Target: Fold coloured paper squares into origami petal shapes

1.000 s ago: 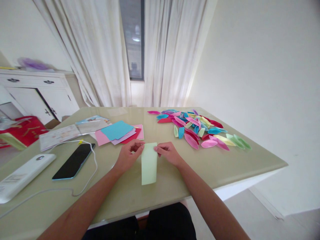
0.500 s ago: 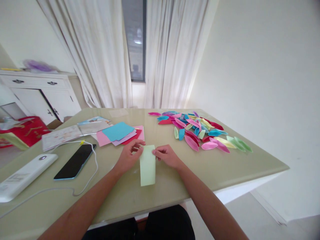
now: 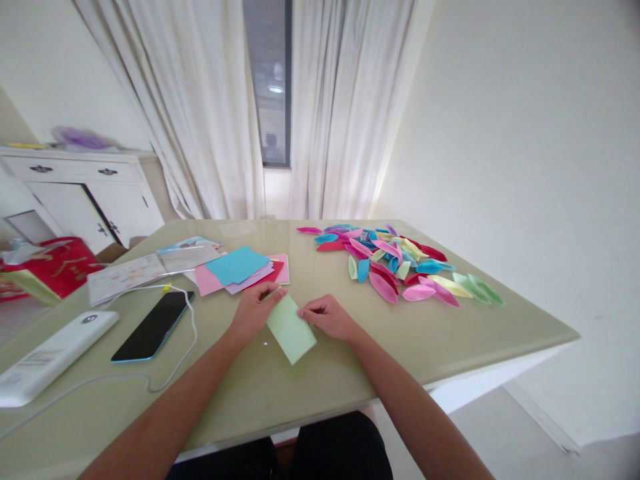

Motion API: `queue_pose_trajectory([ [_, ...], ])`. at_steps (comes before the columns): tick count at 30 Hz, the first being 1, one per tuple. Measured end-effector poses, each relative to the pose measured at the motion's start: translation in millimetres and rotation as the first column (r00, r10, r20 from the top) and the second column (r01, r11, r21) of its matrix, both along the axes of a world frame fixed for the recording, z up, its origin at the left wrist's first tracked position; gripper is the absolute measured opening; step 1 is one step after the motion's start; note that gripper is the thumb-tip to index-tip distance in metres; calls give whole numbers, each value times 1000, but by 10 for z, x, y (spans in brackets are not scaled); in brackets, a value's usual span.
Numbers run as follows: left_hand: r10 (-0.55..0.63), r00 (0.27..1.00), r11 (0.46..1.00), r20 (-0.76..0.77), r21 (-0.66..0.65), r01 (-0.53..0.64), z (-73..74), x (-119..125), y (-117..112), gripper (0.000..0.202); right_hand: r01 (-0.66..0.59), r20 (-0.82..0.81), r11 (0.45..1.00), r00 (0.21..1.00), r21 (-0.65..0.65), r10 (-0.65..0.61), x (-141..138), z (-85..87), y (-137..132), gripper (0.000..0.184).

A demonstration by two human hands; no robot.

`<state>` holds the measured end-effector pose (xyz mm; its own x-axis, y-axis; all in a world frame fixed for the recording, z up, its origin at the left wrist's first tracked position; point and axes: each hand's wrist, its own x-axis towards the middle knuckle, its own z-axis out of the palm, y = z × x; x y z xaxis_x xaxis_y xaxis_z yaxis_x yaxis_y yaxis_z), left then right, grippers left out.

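Observation:
A pale green folded paper strip [image 3: 291,329] lies slanted on the table [image 3: 450,333] in front of me. My left hand [image 3: 255,311] pinches its upper left edge. My right hand [image 3: 325,316] is closed, its fingers pressing on the strip's upper right edge. A stack of coloured paper sheets [image 3: 240,268] lies just beyond my left hand. A heap of folded paper petals [image 3: 395,261] in pink, blue, yellow and green spreads over the far right of the table.
A black phone [image 3: 154,317] with a white cable [image 3: 170,373] lies at the left. A white device [image 3: 50,357] sits at the near left edge. Printed sheets [image 3: 135,270] lie behind the phone. A white cabinet [image 3: 75,193] and curtains [image 3: 200,113] stand beyond.
The green strip has turned from upright to slanted, its near end swinging right. Both hands stayed on its top edge and shifted slightly towards me.

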<state>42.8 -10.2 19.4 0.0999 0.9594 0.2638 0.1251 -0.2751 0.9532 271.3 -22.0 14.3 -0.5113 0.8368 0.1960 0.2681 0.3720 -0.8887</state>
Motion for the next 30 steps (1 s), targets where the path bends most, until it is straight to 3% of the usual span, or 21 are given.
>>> queue_pose_trajectory([
  [4, 196, 972, 980, 134, -52, -190, 0, -132, 82, 44, 77, -1, 996, 997, 44, -77, 6, -20, 38, 50],
  [13, 268, 908, 963, 323, -122, -241, -19, -216, 198, 61, 212, -77, 977, 975, 16, -211, 73, -25, 104, 44],
  [16, 168, 922, 980, 349, -156, -120, -42, -213, 214, 63, 269, -142, 963, 953, -25, -269, 87, -51, 143, 43],
  [20, -52, 952, 975, 301, -192, 115, -91, -63, 117, 55, 259, -209, 961, 939, -97, -274, 59, -76, 153, 44],
  [26, -269, 942, 921, 199, -232, 312, -102, 41, -5, 44, 184, -240, 972, 947, -148, -216, 24, -34, 97, 48],
  [30, -427, 896, 859, 123, -253, 444, -79, 14, -39, 35, 158, -229, 979, 956, -133, -185, 30, -17, 72, 49],
])
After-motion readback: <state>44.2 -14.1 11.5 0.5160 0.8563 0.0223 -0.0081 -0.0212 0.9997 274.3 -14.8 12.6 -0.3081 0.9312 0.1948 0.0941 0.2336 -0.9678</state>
